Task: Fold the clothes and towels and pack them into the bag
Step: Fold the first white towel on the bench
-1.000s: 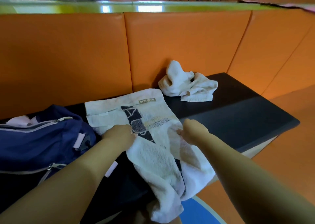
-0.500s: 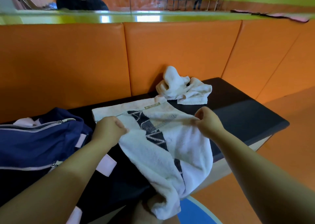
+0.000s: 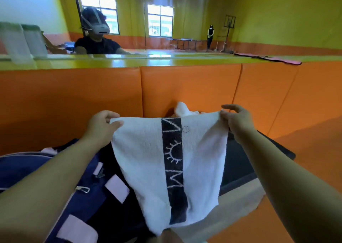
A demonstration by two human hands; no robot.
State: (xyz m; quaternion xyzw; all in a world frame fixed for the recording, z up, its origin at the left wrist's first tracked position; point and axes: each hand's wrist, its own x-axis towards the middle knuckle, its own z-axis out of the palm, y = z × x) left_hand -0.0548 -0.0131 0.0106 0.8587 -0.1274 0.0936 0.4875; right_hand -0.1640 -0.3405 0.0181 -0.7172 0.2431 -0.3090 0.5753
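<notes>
White towel [image 3: 144, 161] (soft terry, light, limp) hangs betw. L hand [image 3: 100, 126] & R hand [image 3: 237, 121], fingers pinched on top corners; best hold pts.

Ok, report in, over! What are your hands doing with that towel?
Left hand and right hand pinching top corners of white towel with black patterned stripe, held up. Navy bag with pink patches lower left. Nothing blocking.

- Your towel [image 3: 148, 159] is white — one black band down its middle carries pale zigzags and a sun-like motif.
- The bag [image 3: 55, 178] under your left arm is navy with pale pink patches.
- The padded backrest [image 3: 185, 87] is orange — the wall [image 3: 286, 15] beyond, yellow over an orange base.
</notes>
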